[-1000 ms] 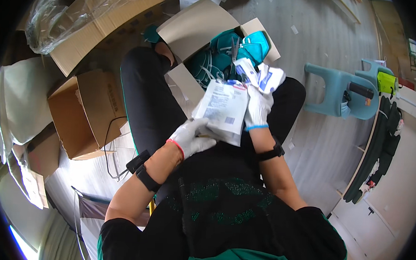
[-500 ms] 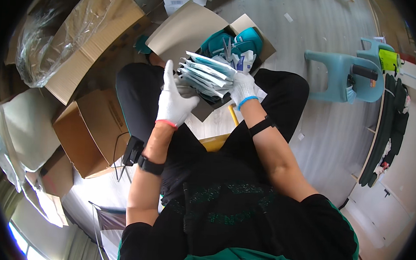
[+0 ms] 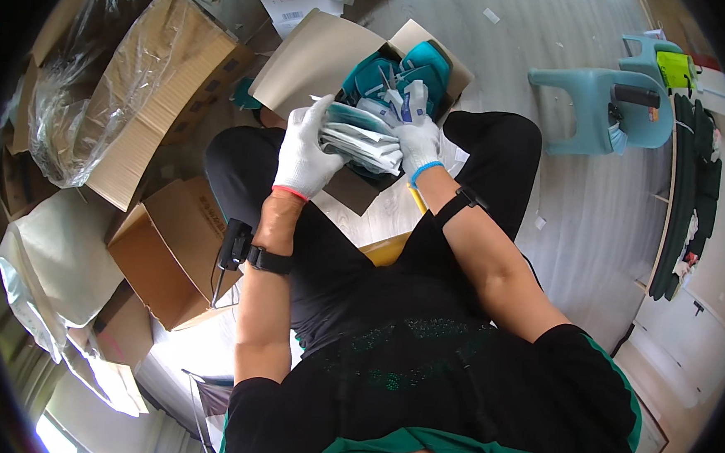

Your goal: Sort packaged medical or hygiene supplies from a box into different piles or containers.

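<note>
Near the upper middle of the frame, a stack of flat packets (image 3: 359, 147) is held between two gloved hands, above the open carton (image 3: 310, 61). Fingers of the left hand (image 3: 307, 152) are closed on the left end of the stack; fingers of the right hand (image 3: 417, 143) are bent against its right end. Some fingertips are hidden by the packets, so their exact grip cannot be told. Just above the right hand, white packets (image 3: 414, 103) carry blue print, too small to read; whether the fingers pinch them is not clear. At the top, a white box (image 3: 303, 7) shows a barcode label, also unreadable. Inside the carton, teal bundles (image 3: 426, 64) are partly covered by scissors (image 3: 389, 83) and packets. Plastic-covered cardboard (image 3: 151, 81) is cut off at upper left. Half a second ago, the left hand was spread beside the stack; now it has closed on it.
</note>
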The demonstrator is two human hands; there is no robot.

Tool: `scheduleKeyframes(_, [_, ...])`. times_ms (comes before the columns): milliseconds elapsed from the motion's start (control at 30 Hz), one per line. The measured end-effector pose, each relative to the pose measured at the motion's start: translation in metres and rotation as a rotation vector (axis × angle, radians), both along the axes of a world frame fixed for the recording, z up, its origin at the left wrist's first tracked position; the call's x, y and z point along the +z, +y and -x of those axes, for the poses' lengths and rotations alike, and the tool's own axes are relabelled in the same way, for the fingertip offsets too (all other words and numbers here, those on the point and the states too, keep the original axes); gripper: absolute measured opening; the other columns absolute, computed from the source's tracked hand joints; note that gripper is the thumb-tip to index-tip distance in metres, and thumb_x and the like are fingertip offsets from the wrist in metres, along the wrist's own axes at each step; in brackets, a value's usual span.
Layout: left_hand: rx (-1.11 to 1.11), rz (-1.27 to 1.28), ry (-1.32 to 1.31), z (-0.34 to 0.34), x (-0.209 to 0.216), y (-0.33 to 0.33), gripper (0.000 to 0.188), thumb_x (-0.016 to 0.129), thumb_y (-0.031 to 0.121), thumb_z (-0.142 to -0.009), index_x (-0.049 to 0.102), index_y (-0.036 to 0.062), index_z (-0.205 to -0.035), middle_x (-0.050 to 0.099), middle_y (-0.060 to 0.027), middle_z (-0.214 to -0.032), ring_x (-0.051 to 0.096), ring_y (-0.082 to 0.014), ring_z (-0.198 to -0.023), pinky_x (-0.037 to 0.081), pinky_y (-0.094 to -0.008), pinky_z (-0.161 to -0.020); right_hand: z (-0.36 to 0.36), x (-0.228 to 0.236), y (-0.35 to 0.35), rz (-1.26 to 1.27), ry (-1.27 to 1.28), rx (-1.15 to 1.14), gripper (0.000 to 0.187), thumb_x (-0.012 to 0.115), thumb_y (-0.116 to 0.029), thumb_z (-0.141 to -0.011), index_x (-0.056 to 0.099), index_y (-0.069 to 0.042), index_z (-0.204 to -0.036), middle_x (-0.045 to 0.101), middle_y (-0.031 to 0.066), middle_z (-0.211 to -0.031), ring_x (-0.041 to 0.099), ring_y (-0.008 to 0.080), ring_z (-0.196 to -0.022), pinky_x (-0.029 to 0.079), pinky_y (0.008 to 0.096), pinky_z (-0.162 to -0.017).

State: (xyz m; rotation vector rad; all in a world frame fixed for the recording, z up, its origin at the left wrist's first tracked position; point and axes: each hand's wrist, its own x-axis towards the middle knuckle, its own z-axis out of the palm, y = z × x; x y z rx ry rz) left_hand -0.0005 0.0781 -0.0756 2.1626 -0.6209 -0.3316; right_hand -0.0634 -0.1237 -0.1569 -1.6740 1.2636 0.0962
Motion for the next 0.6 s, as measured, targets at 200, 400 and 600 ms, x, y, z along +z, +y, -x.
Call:
scheduleKeyframes(200, [0.06,-0.041,-0.076,-0.013,-0.005,0.005,0.054,0.083,0.013,-0.061,0.064,0.0068,-0.11,0.058,-0.0151,-0.112,0.056,-0.03,-0.108,0.05,-0.0369,-0.093,0.009,-0.017,0.007,-0.469,-0.479,-0.369,0.042,0.073,0.005,-0.069,0.062,0.004,-0.11,0.068,0.0173,-0.095,0.068,0.0302,-0.077,0.056,0.0414,-0.073])
scheduleKeyframes(400, [0.094,-0.039,0.143,-0.015,-0.038,0.01,0.043,0.079,0.011,-0.065,0.062,0.0054,-0.104,0.069,-0.011,-0.095,0.068,-0.0231,-0.085,0.053,-0.0323,-0.082,0.01,0.05,0.01,0.043,-0.063,0.046,0.053,0.075,-0.016,-0.079,0.056,0.001,-0.125,0.064,0.0183,-0.117,0.064,0.0303,-0.106,0.049,0.0366,-0.094])
scheduleKeyframes(600, [0.137,-0.003,0.105,-0.017,-0.036,0.005,0.039,0.073,0.006,-0.067,0.062,0.0051,-0.104,0.069,-0.0128,-0.093,0.069,-0.0238,-0.086,0.053,-0.0318,-0.081,0.047,0.118,-0.005,0.574,-0.289,0.738,0.087,0.09,-0.027,-0.067,0.046,-0.007,-0.14,0.058,0.0177,-0.124,0.063,0.0275,-0.11,0.053,0.038,-0.092])
